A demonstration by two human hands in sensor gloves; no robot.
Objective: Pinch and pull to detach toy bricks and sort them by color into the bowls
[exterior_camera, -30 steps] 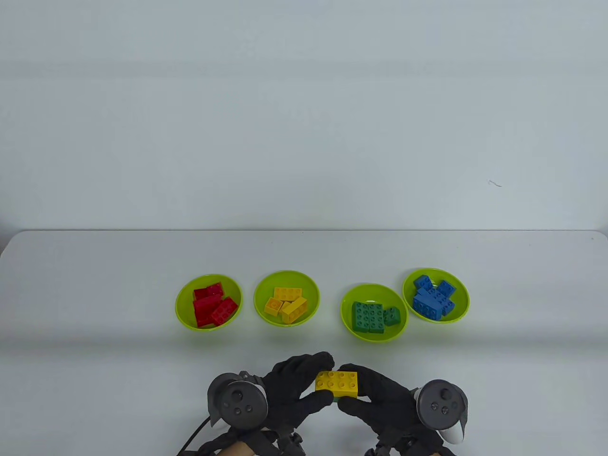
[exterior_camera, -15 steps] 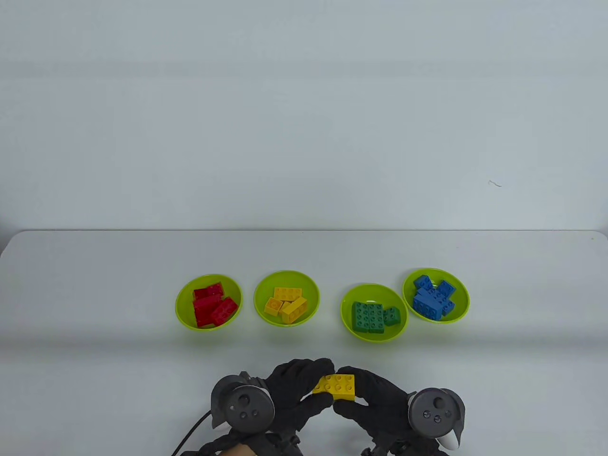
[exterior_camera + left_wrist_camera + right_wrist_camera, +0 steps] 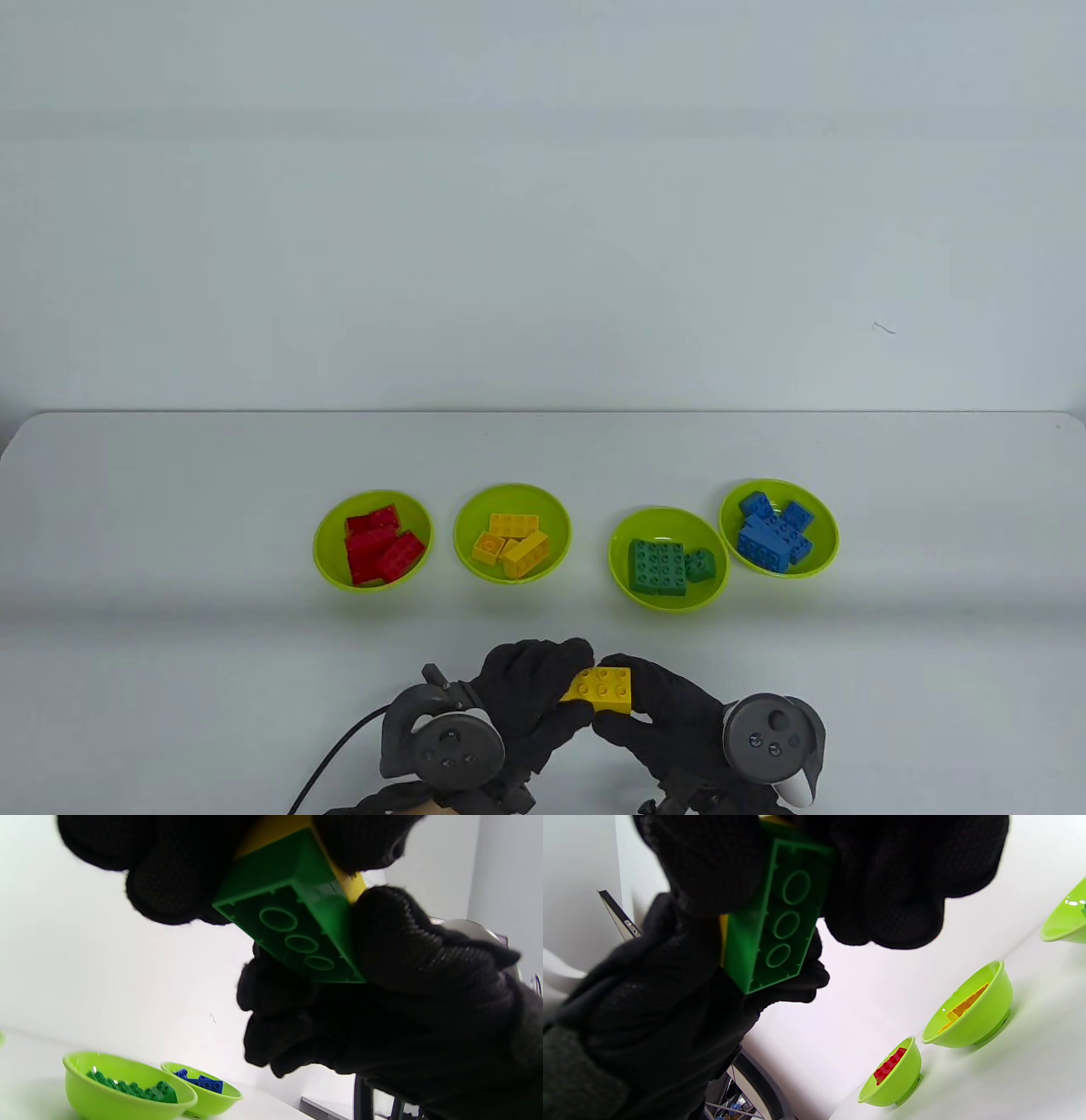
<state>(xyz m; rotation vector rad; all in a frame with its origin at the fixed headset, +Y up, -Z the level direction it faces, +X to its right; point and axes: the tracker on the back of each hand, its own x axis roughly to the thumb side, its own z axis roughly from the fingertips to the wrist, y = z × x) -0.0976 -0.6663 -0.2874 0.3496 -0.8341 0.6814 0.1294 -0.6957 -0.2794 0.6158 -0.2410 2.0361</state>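
A yellow brick (image 3: 602,687) sits stuck on top of a green brick (image 3: 297,925), and both hands hold the pair just above the table's near edge. My left hand (image 3: 570,686) pinches the pair's left end between fingertips and thumb. My right hand (image 3: 618,698) pinches the right end in the same way. From below, the green brick (image 3: 774,921) shows its hollow underside, with only a sliver of yellow (image 3: 723,938) behind it. In the table view the green brick is hidden under the yellow one.
Four lime bowls stand in a row beyond the hands: one with red bricks (image 3: 327,526), one with yellow bricks (image 3: 556,514), one with green bricks (image 3: 670,519) and one with blue bricks (image 3: 825,526). A cable (image 3: 339,755) trails from the left tracker.
Both hands have drawn slightly closer together and nearer the table's front edge. The brick pair has tilted a little, its left end lower. The two bricks remain joined.
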